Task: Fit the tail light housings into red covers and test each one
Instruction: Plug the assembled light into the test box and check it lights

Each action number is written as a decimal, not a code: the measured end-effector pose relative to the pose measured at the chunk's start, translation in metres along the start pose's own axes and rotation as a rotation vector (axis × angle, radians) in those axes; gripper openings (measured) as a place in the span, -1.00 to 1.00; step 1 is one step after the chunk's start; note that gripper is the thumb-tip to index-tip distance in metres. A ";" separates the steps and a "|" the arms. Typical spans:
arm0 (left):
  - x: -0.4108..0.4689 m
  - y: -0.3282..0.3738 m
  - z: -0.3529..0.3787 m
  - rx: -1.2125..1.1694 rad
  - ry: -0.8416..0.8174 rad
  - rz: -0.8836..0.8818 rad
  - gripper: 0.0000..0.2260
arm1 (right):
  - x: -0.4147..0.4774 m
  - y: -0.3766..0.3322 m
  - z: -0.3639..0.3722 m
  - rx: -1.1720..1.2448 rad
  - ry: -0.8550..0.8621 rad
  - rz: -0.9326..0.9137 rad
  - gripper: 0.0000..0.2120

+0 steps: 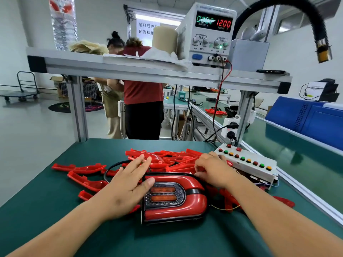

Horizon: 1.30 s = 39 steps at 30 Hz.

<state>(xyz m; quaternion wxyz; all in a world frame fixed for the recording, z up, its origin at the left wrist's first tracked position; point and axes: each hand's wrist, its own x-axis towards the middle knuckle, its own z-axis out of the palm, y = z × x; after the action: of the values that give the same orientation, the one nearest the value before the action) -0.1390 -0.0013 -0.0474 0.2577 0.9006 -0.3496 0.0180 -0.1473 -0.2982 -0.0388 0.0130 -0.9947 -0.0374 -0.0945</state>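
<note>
tail light (176, 201) between left hand (128, 184) (fingers (138, 162) straight) and right hand (213, 169)

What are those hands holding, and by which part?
Left hand lies open on the left of the glossy red tail light, gripping nothing. Right hand curls at its top right edge; grip unclear.

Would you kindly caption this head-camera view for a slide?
Left hand touches a red tail light, right hand at its far edge, beside the push-button test box.
</note>
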 end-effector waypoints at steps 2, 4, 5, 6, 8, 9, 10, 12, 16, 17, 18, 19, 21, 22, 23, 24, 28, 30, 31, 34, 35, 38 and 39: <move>0.015 0.006 -0.007 -0.021 0.030 0.018 -0.45 | 0.001 0.001 0.000 0.049 0.077 -0.015 -0.89; 0.035 0.013 -0.012 -0.008 0.047 0.055 -0.53 | 0.001 0.000 -0.002 0.094 0.150 -0.018 -0.87; 0.047 0.018 -0.012 0.021 0.046 0.068 -0.55 | 0.000 0.000 -0.004 0.119 0.174 -0.020 -0.86; 0.059 0.023 -0.011 0.051 0.042 0.075 -0.58 | 0.000 0.000 -0.005 0.144 0.195 -0.026 -0.86; 0.081 0.035 -0.004 0.087 0.012 0.070 -0.60 | 0.001 -0.001 -0.007 0.185 0.237 -0.034 -0.87; 0.091 0.041 0.003 0.103 -0.018 0.065 -0.59 | 0.002 -0.001 -0.008 0.202 0.261 -0.036 -0.88; 0.099 0.046 0.010 0.117 -0.056 0.064 -0.58 | 0.003 -0.002 -0.008 0.215 0.287 -0.039 -0.90; 0.112 0.056 0.026 0.120 -0.120 0.053 -0.58 | 0.004 -0.002 -0.009 0.235 0.333 -0.058 -0.89; 0.128 0.067 0.037 0.092 -0.114 0.008 -0.65 | 0.001 -0.003 -0.010 0.265 0.366 -0.086 -0.84; 0.131 0.069 0.037 0.094 -0.122 -0.001 -0.66 | 0.000 -0.002 -0.010 0.271 0.369 -0.102 -0.85; 0.133 0.071 0.036 0.099 -0.133 -0.007 -0.66 | -0.002 -0.002 -0.010 0.270 0.372 -0.115 -0.85; 0.134 0.072 0.036 0.110 -0.140 -0.008 -0.67 | -0.003 -0.002 -0.010 0.259 0.372 -0.120 -0.85; 0.134 0.073 0.034 0.172 -0.134 0.017 -0.70 | -0.005 -0.002 -0.010 0.218 0.365 -0.113 -0.83; 0.133 0.072 0.033 0.224 -0.120 0.037 -0.73 | -0.005 -0.002 -0.010 0.202 0.365 -0.114 -0.84; 0.132 0.071 0.033 0.280 -0.099 0.057 -0.75 | -0.006 -0.002 -0.010 0.190 0.367 -0.119 -0.84; 0.131 0.069 0.032 0.329 -0.071 0.076 -0.76 | -0.006 -0.003 -0.009 0.181 0.370 -0.124 -0.84; 0.129 0.064 0.030 0.420 0.001 0.123 -0.82 | -0.007 -0.005 -0.010 0.165 0.380 -0.130 -0.83; 0.128 0.062 0.029 0.425 0.006 0.135 -0.82 | -0.007 -0.004 -0.009 0.154 0.385 -0.142 -0.83; 0.128 0.061 0.029 0.428 0.009 0.132 -0.80 | -0.007 -0.004 -0.008 0.155 0.387 -0.147 -0.83; 0.128 0.058 0.029 0.455 0.016 0.108 -0.68 | -0.008 -0.002 -0.007 0.177 0.387 -0.152 -0.84; 0.128 0.058 0.029 0.465 0.017 0.097 -0.65 | -0.008 -0.001 -0.006 0.182 0.384 -0.147 -0.85; 0.128 0.054 0.026 0.455 0.012 0.035 -0.53 | -0.010 0.010 -0.005 0.180 0.369 -0.049 -0.83; 0.129 0.051 0.022 0.416 0.020 0.010 -0.50 | -0.011 0.013 -0.005 0.152 0.339 0.010 -0.82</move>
<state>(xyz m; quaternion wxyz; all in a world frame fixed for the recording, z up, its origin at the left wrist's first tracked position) -0.0780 -0.1236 -0.0162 0.0699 0.9324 -0.3401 0.1001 -0.1584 -0.3124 -0.0362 0.0948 -0.9609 -0.0369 -0.2574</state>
